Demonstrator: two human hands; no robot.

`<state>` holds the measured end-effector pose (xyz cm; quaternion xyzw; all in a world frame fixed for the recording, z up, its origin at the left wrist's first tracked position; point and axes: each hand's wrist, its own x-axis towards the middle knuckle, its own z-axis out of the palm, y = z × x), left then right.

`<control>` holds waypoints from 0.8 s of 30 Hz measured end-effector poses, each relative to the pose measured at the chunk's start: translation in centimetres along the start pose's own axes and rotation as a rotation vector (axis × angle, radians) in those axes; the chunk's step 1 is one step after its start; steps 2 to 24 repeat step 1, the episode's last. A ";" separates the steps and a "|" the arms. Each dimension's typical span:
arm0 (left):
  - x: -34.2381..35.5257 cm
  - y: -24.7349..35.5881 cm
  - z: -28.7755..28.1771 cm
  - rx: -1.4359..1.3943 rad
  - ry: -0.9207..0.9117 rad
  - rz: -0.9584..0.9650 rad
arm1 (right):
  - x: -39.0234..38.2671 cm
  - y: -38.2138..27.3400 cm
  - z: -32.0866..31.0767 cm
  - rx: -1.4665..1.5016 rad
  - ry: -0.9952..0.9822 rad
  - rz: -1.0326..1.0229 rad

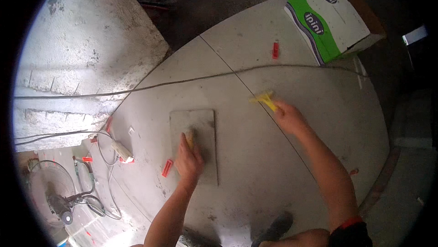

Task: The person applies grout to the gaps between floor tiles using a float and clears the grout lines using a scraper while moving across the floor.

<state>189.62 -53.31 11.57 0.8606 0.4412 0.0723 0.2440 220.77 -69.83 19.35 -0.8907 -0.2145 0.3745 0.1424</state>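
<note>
My left hand (188, 159) is closed round the handle of a flat grey rectangular float (206, 121), which lies on the large pale floor tiles (255, 165). A bit of yellow shows by its fingers. Off to the right, my right hand (288, 115) grips the handle of a yellow hand tool (263, 98). The wide head of that tool is over the dark joint (222, 58) between two tiles; whether it is a scraper or a brush, I cannot make out. Beside the float on the left lies a red plastic wedge (167, 168).
A white and green cardboard box (335, 19) stands at the far right, with another red wedge (275, 51) near it. A long cable (182, 81) crosses the tiles. At left are a rough whitish block (91, 32), a power strip (122, 151) and a fan (52, 192).
</note>
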 end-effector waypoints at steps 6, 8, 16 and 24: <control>-0.3 0.4 -0.2 0.026 -0.025 -0.043 | -1.2 1.2 -0.1 0.011 0.016 -0.076; -0.3 0.4 -0.2 0.026 -0.025 -0.043 | -1.2 1.2 -0.1 0.011 0.016 -0.076; -0.3 0.4 -0.2 0.026 -0.025 -0.043 | -1.2 1.2 -0.1 0.011 0.016 -0.076; -0.3 0.4 -0.2 0.026 -0.025 -0.043 | -1.2 1.2 -0.1 0.011 0.016 -0.076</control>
